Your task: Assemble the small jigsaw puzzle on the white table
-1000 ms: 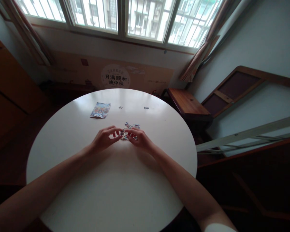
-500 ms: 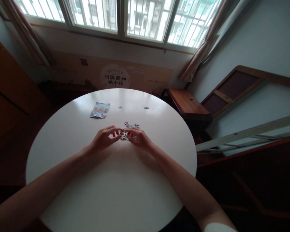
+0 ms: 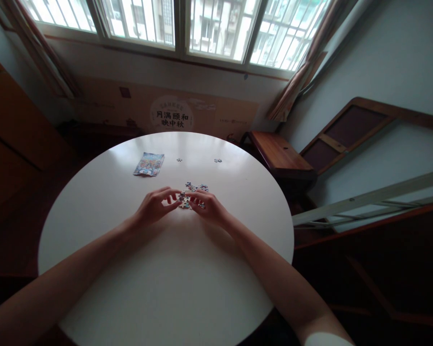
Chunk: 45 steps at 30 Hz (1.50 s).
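Note:
Both my hands rest on a round white table (image 3: 166,288), fingertips meeting over a small cluster of joined puzzle pieces (image 3: 185,201). My left hand (image 3: 155,206) has its fingers curled, thumb and forefinger pinching at the cluster's left edge. On the cluster's right side my right hand (image 3: 210,207) is curled with its fingertips pressing on the pieces. A few more loose pieces (image 3: 198,187) lie just beyond my fingers.
A colourful picture packet (image 3: 149,164) lies at the far left of the table. Two single pieces (image 3: 179,160) (image 3: 218,160) sit near the far edge. A wooden bench (image 3: 279,154) stands to the right, windows and a cardboard box behind.

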### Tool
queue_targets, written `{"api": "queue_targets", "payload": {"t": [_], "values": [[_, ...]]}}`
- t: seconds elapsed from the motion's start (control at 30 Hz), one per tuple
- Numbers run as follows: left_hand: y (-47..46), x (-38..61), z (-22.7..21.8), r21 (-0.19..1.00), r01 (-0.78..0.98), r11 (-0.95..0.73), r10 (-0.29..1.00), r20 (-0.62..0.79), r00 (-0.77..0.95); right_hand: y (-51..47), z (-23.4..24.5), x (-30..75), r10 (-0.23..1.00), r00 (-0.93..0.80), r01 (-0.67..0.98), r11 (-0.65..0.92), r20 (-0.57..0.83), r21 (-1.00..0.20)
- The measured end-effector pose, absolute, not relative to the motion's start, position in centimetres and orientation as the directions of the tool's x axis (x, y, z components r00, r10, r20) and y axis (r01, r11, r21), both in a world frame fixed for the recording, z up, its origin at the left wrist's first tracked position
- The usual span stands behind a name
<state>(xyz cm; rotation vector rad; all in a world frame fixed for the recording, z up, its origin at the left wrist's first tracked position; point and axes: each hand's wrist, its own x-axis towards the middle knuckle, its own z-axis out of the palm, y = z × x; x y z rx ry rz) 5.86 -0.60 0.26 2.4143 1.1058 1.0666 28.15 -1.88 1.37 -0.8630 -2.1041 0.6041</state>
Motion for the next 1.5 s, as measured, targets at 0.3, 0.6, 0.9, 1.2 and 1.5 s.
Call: {"api": "queue_targets", "payload": {"t": [0.3, 0.6, 0.9, 1.2, 1.5], "values": [[-0.7, 5.95, 0.62, 0.518, 0.488, -0.703, 0.711, 0.521, 0.471, -1.84, 1.58, 28.14, 0.743, -0.48, 0.389, 0.656, 0.466, -0.647], [-0.65, 5.95, 0.43, 0.52, 0.477, -0.709, 0.706, 0.516, 0.485, -1.83, 1.44, 28.2, 0.747, -0.481, 0.396, 0.652, 0.458, -0.647], [-0.71, 5.98, 0.58, 0.529, 0.483, -0.698, 0.716, 0.5, 0.487, -1.83, 1.52, 28.18, 0.747, -0.483, 0.405, 0.653, 0.457, -0.639], [-0.69, 5.98, 0.51, 0.523, 0.477, -0.706, 0.708, 0.51, 0.488, -1.84, 1.5, 28.17, 0.748, -0.482, 0.417, 0.654, 0.457, -0.631], [-0.72, 5.98, 0.68, 0.528, 0.48, -0.7, 0.714, 0.498, 0.493, -1.75, 1.39, 28.16, 0.755, -0.482, 0.432, 0.646, 0.445, -0.629]]}}
